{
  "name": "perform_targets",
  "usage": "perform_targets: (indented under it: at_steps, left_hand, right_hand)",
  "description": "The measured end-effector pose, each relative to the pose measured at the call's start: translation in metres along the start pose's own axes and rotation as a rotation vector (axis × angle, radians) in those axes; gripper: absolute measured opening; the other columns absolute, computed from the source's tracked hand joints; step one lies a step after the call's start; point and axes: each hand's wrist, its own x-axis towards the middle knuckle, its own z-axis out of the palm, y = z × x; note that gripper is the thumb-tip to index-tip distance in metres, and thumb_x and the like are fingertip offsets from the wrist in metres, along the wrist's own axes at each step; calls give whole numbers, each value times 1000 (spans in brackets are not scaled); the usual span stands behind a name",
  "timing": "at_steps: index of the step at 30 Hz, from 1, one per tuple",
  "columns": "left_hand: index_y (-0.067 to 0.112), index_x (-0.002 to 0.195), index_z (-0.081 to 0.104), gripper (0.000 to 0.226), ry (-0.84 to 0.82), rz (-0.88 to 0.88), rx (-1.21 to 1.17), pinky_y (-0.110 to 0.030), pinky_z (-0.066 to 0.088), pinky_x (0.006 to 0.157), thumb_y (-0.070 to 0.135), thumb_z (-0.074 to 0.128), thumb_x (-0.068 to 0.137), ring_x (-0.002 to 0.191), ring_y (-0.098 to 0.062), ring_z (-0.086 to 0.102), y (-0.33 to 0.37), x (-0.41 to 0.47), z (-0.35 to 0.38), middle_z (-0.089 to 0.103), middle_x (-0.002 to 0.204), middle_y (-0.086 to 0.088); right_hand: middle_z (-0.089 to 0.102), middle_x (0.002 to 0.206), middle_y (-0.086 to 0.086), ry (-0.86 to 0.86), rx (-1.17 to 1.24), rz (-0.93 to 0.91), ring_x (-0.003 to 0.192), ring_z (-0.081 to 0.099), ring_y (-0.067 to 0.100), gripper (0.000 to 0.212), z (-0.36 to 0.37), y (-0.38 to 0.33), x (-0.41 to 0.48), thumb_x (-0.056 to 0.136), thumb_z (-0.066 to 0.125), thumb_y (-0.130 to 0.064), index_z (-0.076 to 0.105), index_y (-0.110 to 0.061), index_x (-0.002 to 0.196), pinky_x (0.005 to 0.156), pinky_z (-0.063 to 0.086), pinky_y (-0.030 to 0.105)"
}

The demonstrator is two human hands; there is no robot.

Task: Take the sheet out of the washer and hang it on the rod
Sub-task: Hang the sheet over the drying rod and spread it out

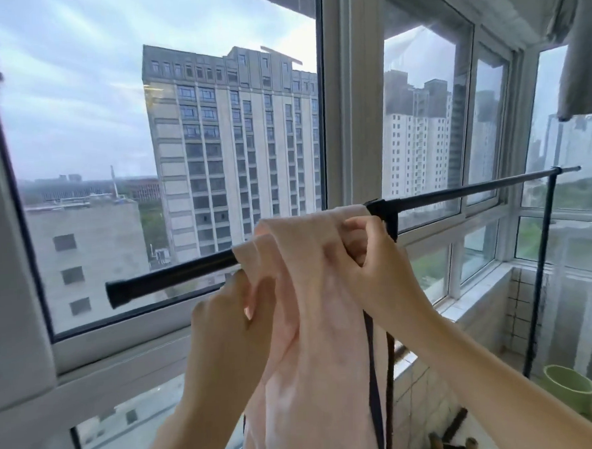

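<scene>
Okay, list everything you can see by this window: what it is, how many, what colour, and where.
sheet: one, pale pink, bunched over the rod, hanging down the centre
rod: one, black, crossing in front of the window
rack post: one, black, under the rod's right end
tub: one, light green, lower right
cloth: one, grey, hanging top right
window frame: white, behind the rod
tower block: one, beige, outside, centre
left hand: grips the sheet below the rod
right hand: fingers curled round a fold at the rod
</scene>
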Motion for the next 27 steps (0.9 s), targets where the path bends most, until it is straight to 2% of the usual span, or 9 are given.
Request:
perform_targets:
  at_steps: [2, 5, 9, 12, 14, 15, 19, 23, 27]
  left_hand:
    - [19, 58, 50, 35, 36, -23, 55, -21, 41, 53, 29, 53, 91, 55, -9, 59, 10, 1, -5, 56, 49, 3]
    - [12, 54, 50, 37, 120, -47, 172, -30, 41, 51, 22, 60, 88, 48, -22, 52, 22, -1, -11, 51, 45, -4]
    - [27, 73, 69, 14, 160, -88, 216, -3, 39, 56, 24, 63, 86, 61, 8, 60, 58, -15, -16, 63, 62, 21]
    - [38, 84, 67, 17, 189, -92, 151, 4, 38, 58, 20, 67, 84, 67, 16, 60, 86, -20, -17, 61, 71, 30]
    - [33, 89, 70, 15, 203, -60, 168, 1, 42, 60, 19, 67, 84, 69, 9, 62, 103, -16, -15, 62, 77, 26]
    - [31, 91, 72, 14, 191, -53, 188, -1, 44, 61, 20, 66, 84, 69, 7, 62, 111, -13, -13, 64, 80, 24]
    - [28, 89, 73, 9, 44, -61, 252, -5, 46, 64, 26, 65, 87, 71, 6, 62, 132, 12, 4, 68, 79, 19]
    - [21, 82, 73, 10, -89, -122, 460, -26, 53, 70, 31, 73, 80, 76, -8, 63, 136, 36, 20, 68, 79, 8]
    - [15, 76, 70, 6, -170, -200, 602, -35, 57, 71, 16, 76, 74, 77, -18, 63, 135, 46, 21, 67, 78, -2]
  right_hand:
    - [66, 83, -13, -53, 24, -27, 74, 64, -3, 15, -9, 4, 4, 91, 64, -34, 61, -23, 101, 64, 52, 13]
    - [64, 79, -15, -133, 38, -51, 71, 63, -5, 5, -21, 5, 10, 89, 66, -28, 63, -24, 89, 60, 47, 7]
    - [65, 98, -6, -208, 191, -66, 84, 64, 4, 12, -32, -2, 16, 84, 71, -18, 66, -22, 94, 71, 52, 12]
    - [68, 93, -6, -312, 348, -24, 92, 66, 15, 18, -38, -12, 11, 85, 67, -11, 67, -27, 93, 86, 56, 31]
    - [71, 97, 7, -416, 463, 18, 96, 66, 29, 29, -42, -15, 6, 89, 59, -1, 68, -28, 92, 90, 53, 45]
    - [71, 99, 12, -468, 502, 33, 96, 66, 32, 33, -43, -13, 5, 89, 54, 5, 69, -24, 96, 88, 53, 46]
    - [68, 90, -6, -574, 511, -35, 84, 64, 6, 45, -47, -5, -4, 87, 43, 19, 66, -11, 111, 76, 54, 15]
    - [71, 96, 5, -639, 602, 14, 88, 68, 17, 47, -43, 10, -8, 85, 46, 21, 67, -20, 99, 80, 56, 27]
    - [70, 106, 2, -679, 591, 6, 101, 67, 16, 48, -39, 21, -12, 86, 48, 18, 64, -19, 112, 94, 53, 36]
